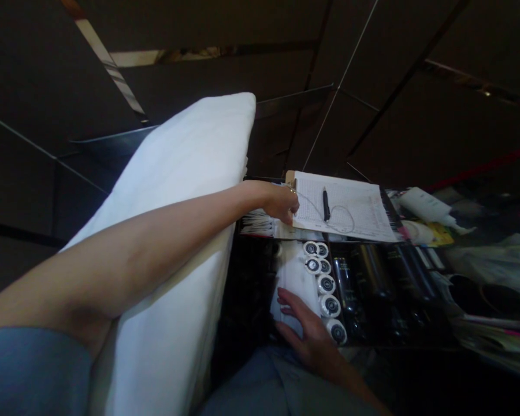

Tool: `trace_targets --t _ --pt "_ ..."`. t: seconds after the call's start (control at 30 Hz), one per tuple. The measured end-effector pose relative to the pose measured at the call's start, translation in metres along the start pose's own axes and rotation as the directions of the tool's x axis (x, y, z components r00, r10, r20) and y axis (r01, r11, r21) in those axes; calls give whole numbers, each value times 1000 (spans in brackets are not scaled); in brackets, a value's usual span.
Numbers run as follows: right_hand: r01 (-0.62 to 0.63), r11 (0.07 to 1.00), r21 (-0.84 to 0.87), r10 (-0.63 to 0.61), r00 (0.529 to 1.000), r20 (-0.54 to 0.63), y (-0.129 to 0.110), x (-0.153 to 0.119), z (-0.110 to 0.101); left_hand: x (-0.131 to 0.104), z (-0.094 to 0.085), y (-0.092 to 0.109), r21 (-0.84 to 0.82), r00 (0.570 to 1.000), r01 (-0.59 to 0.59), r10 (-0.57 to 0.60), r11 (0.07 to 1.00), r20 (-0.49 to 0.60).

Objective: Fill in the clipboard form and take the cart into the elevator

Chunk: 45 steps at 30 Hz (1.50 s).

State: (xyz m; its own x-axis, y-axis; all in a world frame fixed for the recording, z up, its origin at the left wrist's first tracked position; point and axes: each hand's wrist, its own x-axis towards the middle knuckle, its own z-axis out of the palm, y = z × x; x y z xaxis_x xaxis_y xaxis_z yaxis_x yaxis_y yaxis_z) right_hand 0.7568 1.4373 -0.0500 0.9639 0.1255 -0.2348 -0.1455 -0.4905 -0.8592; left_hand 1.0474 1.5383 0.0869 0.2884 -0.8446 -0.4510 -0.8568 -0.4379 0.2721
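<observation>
Fingers (pixel 288 305) of the right hand (pixel 312 335) spread flat on white folded cloths (pixel 292 277), beside white caps (pixel 327 284).

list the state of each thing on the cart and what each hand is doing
left hand: reaching to the clipboard's edge, fingers curled
right hand: flat on the white packets
pen: lying on the clipboard sheet
white caps: in a row, closed
white pillow: under the left arm
</observation>
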Motion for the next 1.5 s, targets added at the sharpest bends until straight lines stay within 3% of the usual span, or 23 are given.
trace_targets --t 0.1,0.2,0.27,0.37,0.43,0.53,0.6,0.67,0.8,1.1,1.27,1.5 --pt "95 951 -294 -66 992 105 -4 -4 2 0 0 0 9 1000 -14 13 1000 11" --pt "102 866 -490 2 978 207 -11 2 6 1 2 -1 23 1000 -8 8 1000 11" --pt "59 849 -526 67 974 218 -17 6 7 2 3 -3 27 1000 -17 16 1000 8" --pt "-56 920 -388 124 980 153 -23 9 6 4 4 -5 21 1000 -24 24 999 13" --pt "-148 978 -149 163 982 92 -25 10 5 4 4 -4 14 1000 -21 21 1000 18" --pt "-226 948 224 217 974 62 -23 15 7 3 2 -3 -16 1000 -1 2 1000 15" --pt "-220 930 296 227 974 12 -19 19 12 2 2 -2 -47 1000 19 -18 999 6" --pt "-223 939 261 238 971 -26 -14 23 16 3 2 -2 -65 1000 27 -27 997 6" --pt "-223 950 217 224 974 21 -7 28 22 4 3 -5 -47 1000 16 -15 999 20" --pt "76 996 45 -77 997 24 -10 26 16 5 4 -5 -14 1000 22 -23 1000 -10" --pt "45 996 -79 -42 998 46 -20 24 19 4 3 -4 17 1000 -2 2 1000 13" --pt "36 999 6 -37 999 39 -22 23 22 5 3 -3 40 1000 -19 19 999 16"
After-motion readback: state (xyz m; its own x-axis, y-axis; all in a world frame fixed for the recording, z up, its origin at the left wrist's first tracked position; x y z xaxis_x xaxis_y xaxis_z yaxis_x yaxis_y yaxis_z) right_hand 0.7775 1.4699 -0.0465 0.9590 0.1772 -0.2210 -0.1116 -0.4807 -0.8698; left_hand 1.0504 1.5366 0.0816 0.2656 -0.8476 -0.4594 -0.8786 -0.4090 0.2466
